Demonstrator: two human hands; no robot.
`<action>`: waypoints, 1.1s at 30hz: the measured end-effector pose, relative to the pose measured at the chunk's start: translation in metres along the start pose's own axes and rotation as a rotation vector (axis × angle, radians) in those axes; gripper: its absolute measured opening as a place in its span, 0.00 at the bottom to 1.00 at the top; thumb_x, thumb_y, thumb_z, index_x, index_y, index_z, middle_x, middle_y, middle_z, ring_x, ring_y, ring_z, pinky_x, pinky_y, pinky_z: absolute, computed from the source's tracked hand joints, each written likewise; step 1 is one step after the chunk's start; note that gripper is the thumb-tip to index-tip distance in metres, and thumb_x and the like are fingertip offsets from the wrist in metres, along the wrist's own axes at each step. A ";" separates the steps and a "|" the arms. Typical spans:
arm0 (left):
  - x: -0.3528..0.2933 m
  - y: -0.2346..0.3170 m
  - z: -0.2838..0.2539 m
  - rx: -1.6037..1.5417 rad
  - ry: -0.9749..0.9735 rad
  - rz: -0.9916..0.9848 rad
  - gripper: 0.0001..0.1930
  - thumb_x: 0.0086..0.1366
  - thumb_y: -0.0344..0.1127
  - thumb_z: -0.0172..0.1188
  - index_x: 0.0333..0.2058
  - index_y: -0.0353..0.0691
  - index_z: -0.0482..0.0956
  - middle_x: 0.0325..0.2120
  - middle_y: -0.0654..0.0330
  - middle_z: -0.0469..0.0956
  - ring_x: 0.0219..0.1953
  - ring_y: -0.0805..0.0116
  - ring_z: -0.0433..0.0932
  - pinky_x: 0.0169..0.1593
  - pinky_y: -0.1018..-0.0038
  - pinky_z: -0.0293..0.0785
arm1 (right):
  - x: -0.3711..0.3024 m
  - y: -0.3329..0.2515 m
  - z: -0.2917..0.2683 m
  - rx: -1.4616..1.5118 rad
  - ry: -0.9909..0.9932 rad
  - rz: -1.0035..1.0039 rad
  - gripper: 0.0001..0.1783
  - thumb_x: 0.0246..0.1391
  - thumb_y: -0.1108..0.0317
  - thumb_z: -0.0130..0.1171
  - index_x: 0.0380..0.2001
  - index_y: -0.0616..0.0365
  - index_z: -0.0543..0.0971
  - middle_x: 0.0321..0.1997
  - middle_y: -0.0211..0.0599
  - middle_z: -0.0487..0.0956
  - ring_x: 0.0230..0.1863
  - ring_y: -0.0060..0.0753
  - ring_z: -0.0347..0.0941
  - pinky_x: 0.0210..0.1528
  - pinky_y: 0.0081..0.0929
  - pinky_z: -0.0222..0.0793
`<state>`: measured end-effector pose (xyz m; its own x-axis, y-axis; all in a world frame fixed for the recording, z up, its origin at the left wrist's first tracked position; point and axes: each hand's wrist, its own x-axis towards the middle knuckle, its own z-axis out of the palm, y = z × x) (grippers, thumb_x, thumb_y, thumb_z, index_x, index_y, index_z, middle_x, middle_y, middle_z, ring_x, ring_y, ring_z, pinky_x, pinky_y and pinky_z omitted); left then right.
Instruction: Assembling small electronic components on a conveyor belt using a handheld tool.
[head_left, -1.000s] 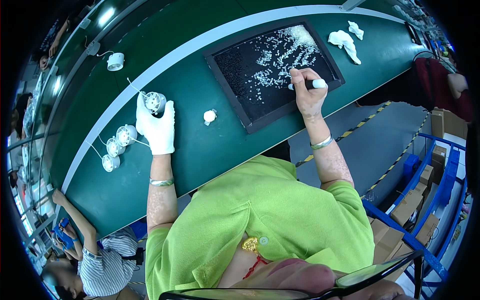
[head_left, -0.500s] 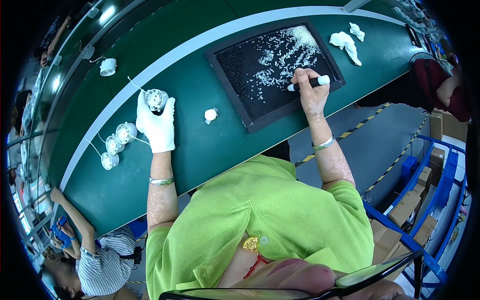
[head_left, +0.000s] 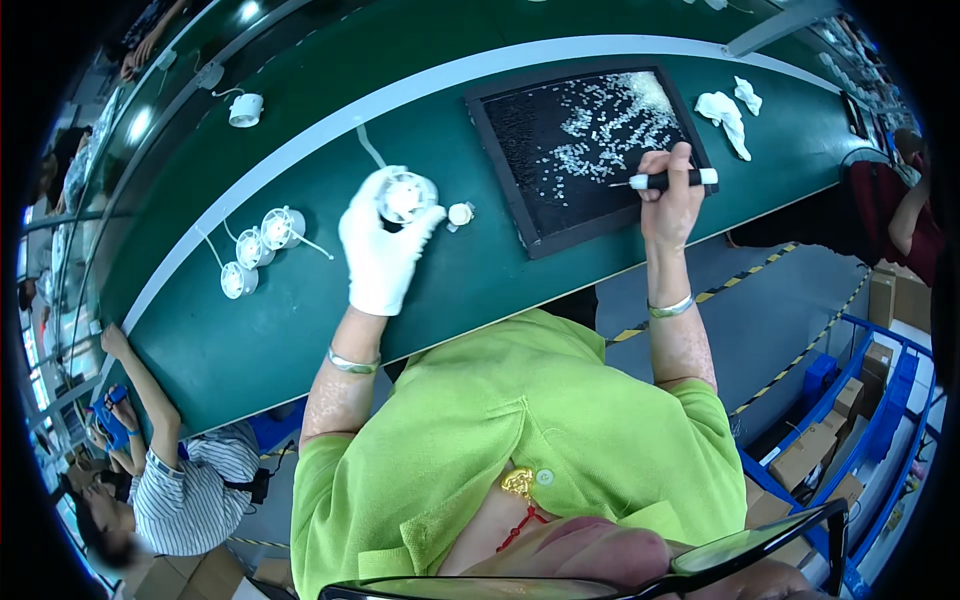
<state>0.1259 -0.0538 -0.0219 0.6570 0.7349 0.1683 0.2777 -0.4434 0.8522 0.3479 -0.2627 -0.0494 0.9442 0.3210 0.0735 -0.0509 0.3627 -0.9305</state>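
Observation:
My left hand (head_left: pixel 380 245), in a white glove, grips a round white fan housing (head_left: pixel 407 197) with its inner hub facing up. A pale wire runs from the housing toward the far side. Just right of the gloved fingertips, a small white round part (head_left: pixel 461 214) lies on the green table. My bare right hand (head_left: pixel 671 200) is closed around a black-and-white pen-shaped tool (head_left: pixel 655 181), whose thin tip points left over the tray. Under it, the black tray (head_left: pixel 530 225) holds many small clear pieces (head_left: pixel 590 125) and small black pieces (head_left: pixel 512 130).
Several similar white fan housings with wires (head_left: pixel 253 247) stand at the left, and another white housing (head_left: pixel 246 110) sits farther back. White cloths or gloves (head_left: pixel 722 122) lie right of the tray. A co-worker in a striped shirt (head_left: pixel 195 490) is at the lower left; a shelf with boxes (head_left: pixel 800 450) at the right.
My left hand has carried the fan housing right, close to the small white part. My right hand holds the tool more level, with its thin tip now showing. The view has shifted slightly.

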 end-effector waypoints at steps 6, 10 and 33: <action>-0.017 -0.008 0.031 0.183 -0.107 0.270 0.30 0.39 0.33 0.76 0.43 0.37 0.76 0.36 0.54 0.79 0.38 0.54 0.78 0.44 0.65 0.73 | -0.013 -0.014 0.054 0.295 -0.254 0.214 0.41 0.64 0.37 0.30 0.14 0.61 0.72 0.21 0.41 0.72 0.15 0.19 0.56 0.19 0.14 0.54; -0.019 -0.023 0.036 0.176 -0.095 0.293 0.31 0.38 0.35 0.76 0.45 0.41 0.75 0.38 0.55 0.78 0.40 0.54 0.77 0.45 0.63 0.71 | -0.029 -0.010 0.096 0.227 -0.314 0.213 0.44 0.64 0.35 0.26 0.13 0.61 0.71 0.22 0.43 0.73 0.25 0.27 0.65 0.33 0.20 0.61; -0.011 -0.020 0.034 0.126 -0.086 0.286 0.24 0.39 0.35 0.73 0.38 0.38 0.78 0.31 0.54 0.79 0.35 0.53 0.78 0.39 0.64 0.74 | -0.051 0.046 0.143 0.367 -0.479 0.177 0.29 0.60 0.46 0.53 0.18 0.61 0.64 0.21 0.35 0.67 0.12 0.13 0.50 0.15 0.16 0.48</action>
<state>0.1371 -0.0700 -0.0570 0.7760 0.5281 0.3448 0.1550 -0.6896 0.7074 0.2512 -0.1366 -0.0449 0.6649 0.7293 0.1614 -0.3819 0.5177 -0.7656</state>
